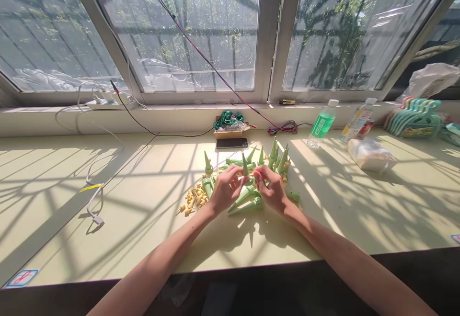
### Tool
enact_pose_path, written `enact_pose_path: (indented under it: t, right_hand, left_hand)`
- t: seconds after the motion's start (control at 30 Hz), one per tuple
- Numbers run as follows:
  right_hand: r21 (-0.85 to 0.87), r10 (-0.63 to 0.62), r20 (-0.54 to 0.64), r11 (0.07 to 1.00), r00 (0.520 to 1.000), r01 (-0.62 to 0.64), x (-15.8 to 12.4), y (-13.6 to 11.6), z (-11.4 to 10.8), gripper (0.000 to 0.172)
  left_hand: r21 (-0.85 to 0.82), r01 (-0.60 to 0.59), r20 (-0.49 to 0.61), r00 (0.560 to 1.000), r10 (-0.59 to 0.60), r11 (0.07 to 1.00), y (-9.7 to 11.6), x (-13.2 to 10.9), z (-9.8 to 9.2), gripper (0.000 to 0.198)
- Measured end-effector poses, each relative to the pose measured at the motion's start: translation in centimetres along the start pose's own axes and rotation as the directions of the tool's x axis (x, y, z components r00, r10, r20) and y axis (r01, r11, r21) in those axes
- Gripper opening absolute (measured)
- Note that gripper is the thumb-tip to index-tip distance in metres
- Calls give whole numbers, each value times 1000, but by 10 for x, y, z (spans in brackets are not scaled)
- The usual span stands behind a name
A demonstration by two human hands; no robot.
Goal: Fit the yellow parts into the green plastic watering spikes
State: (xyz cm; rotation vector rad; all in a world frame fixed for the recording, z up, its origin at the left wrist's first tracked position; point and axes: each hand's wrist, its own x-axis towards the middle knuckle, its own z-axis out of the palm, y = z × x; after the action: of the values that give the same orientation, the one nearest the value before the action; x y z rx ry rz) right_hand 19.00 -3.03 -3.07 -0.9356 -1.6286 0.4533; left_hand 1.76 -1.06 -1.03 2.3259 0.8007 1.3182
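Green cone held upright between left hand and right hand.

- A small assembly workshop is indicated by a long pale-yellow worktable set under wide metal-framed windows.
- Identical green plastic cones and small yellow plastic pieces are heaped on it.
- Green packaging cards are stacked aside.

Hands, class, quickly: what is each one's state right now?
Left hand: grip closed on an upright green cone.
Right hand: curled at the cone's base; whether it holds anything cannot be told.
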Motion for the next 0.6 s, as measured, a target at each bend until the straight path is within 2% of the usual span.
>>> enact_pose_path:
  t: [0.13, 0.33, 0.6]
  right_hand:
    - [12, -8, 10, 1000, 1000, 7, 1, 0, -1, 23]
    - [9, 4, 12, 1000, 1000, -4, 1, -3, -2, 22]
    - [-34, -13, -18, 999, 1000, 12, 2, -2, -1, 25]
  left_hand:
    - [18, -25, -21, 999, 25, 1000, -2, 1, 0, 13]
    - [47, 1, -64, 998, 2, 999, -3, 1, 0, 17]
    - [44, -3, -34, 999, 5, 999, -4, 0, -1, 17]
